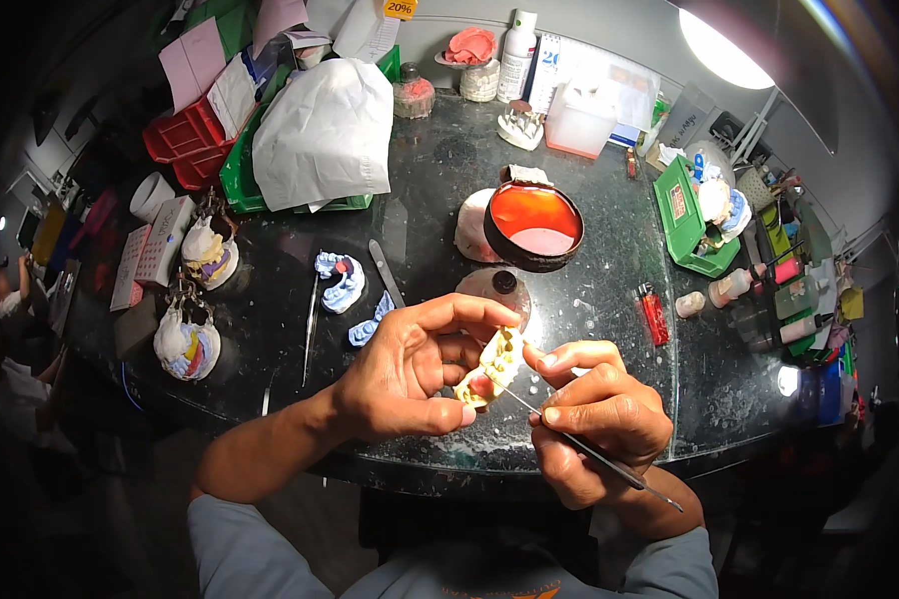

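My left hand (415,369) grips a pale yellow dental cast (502,357) with a patch of pink wax on it, held above the near part of the bench. My right hand (604,424) pinches a thin metal wax carver (594,454) like a pen. The carver's fine tip touches or nearly touches the cast by the pink patch. Just beyond my hands stands a spirit burner (499,288) with a dark top, partly hidden by my left fingers. Behind it, a round dark pan of red wax (535,222) rests tilted on a pale support.
Blue-white casts (342,283), a knife (385,270) and a slim probe (311,329) lie left of my hands. Mounted casts (187,344) stand farther left. A red lighter (653,314) and green box (694,225) sit right. A lamp (726,48) shines overhead.
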`<state>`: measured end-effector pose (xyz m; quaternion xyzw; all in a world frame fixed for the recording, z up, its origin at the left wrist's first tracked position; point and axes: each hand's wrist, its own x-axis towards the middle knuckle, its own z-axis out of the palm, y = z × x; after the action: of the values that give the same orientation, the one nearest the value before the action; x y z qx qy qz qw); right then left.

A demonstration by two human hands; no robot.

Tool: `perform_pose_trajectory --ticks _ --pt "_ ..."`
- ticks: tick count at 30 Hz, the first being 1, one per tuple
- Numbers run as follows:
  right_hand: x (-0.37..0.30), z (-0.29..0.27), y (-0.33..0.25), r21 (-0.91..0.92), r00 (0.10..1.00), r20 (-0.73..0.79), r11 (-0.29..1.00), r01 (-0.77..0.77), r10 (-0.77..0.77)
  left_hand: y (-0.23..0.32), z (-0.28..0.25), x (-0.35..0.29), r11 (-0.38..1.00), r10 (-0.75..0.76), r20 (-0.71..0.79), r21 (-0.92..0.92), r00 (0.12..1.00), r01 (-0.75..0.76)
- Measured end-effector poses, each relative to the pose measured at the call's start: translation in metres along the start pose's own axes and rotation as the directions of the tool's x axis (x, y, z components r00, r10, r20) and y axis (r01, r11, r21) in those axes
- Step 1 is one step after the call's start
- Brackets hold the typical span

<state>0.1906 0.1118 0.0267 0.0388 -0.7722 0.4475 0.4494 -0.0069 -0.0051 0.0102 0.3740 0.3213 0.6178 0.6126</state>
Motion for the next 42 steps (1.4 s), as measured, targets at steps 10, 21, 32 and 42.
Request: perform_pose_trajectory --ticks 10,21,32,42 --pt "-0.001 -0.001 -0.001 0.023 1.000 -0.009 1.000 -0.005 0.006 -0.002 0.001 0.001 0.998 0.056 0.006 -0.021 0.998 -0.056" --pt "-0.002 0.001 -0.002 -0.004 1.000 -0.006 1.000 0.011 -0.011 -0.001 0.003 0.001 0.998 0.063 -0.014 -0.017 0.998 -0.063" --pt "-0.001 -0.001 -0.003 -0.069 0.999 -0.003 0.996 0.051 -0.051 -0.001 0.002 0.000 0.997 0.073 -0.021 0.028 0.997 -0.073" --pt "-0.009 -0.001 0.000 0.114 0.991 -0.073 0.988 -0.103 0.112 0.001 0.005 -0.001 0.996 0.087 -0.041 0.041 0.995 -0.085"
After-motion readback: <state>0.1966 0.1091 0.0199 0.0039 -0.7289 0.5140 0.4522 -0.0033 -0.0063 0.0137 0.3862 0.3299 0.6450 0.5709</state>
